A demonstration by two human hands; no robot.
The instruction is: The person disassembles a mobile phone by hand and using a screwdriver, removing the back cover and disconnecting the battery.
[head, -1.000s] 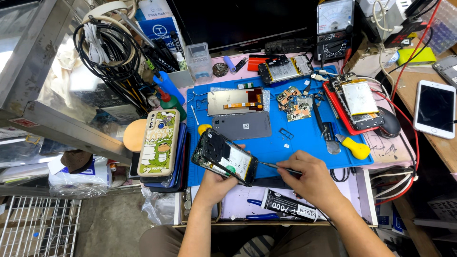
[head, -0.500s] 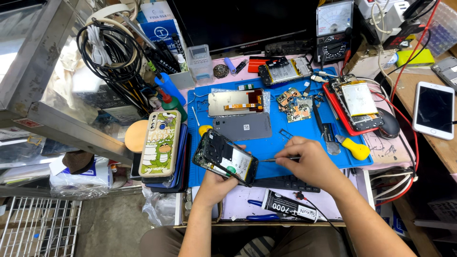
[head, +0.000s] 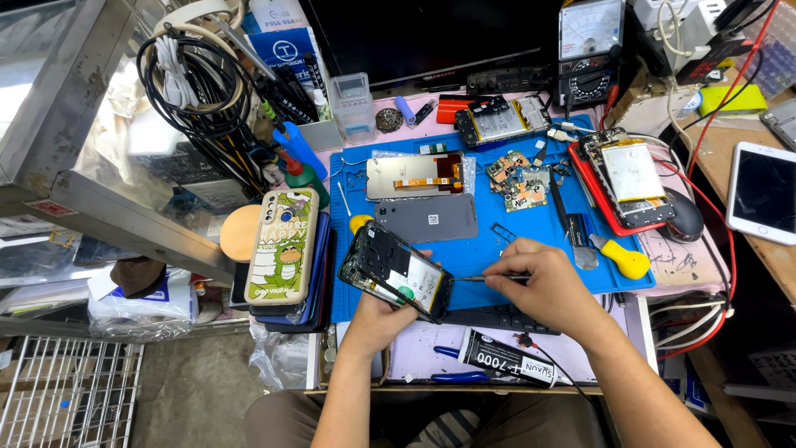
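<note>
Nearest to the camera, a black glue tube with a white label (head: 506, 362) lay on the pale front edge of the counter (head: 431, 348), just below the hands. The left hand (head: 383, 311) held an opened black phone body with its inner parts exposed (head: 396, 272); its fingers were closed around the lower edge, and the phone was tilted, raised just above the blue rubber work mat (head: 514, 249). The right hand (head: 543, 282) had its fingers closed on thin metal tweezers (head: 477, 278), whose tip reached the right end of the phone. Right of this hand lay a small screwdriver with a yellow handle (head: 622, 261). To the left of the mat stood a pile of phones with a green cartoon case on top (head: 283, 245). Further on the mat were a grey phone back cover (head: 427, 219), a silver screen panel with an orange flex strip (head: 414, 174) and small green circuit boards (head: 518, 182). At the far right lay an open phone in a red frame (head: 630, 178), and behind it an analogue meter (head: 590, 41).
</note>
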